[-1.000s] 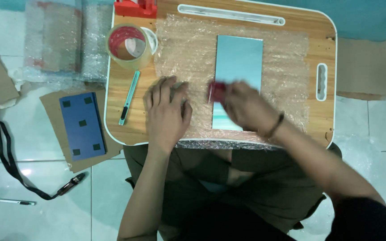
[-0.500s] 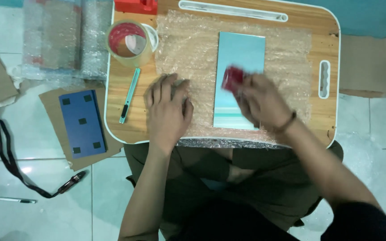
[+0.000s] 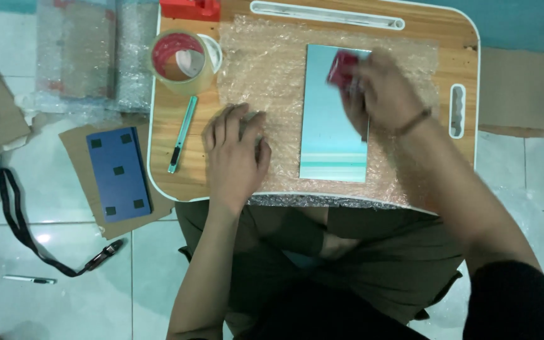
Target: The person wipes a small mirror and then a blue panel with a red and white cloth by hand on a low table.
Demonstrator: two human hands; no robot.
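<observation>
A flat light-teal box [image 3: 330, 129] lies on a sheet of bubble wrap [image 3: 272, 75] spread over a small wooden lap table [image 3: 177, 170]. My right hand [image 3: 382, 94] hovers over the box's top right corner and grips a small red object [image 3: 341, 66]. Left of the box, my left hand [image 3: 234, 154] rests flat on the bubble wrap with its fingers spread and holds nothing.
A roll of clear tape [image 3: 182, 62], a teal utility knife [image 3: 182, 133] and a red tape dispenser [image 3: 190, 9] lie on the table's left side. On the floor are a blue box on cardboard [image 3: 119, 173], a black strap [image 3: 26, 233], a pen [image 3: 29, 279] and rolled bubble wrap [image 3: 89, 53].
My right hand has carried the red object from the box's left edge up and to the right, to its top right corner. The left hand has stayed in place.
</observation>
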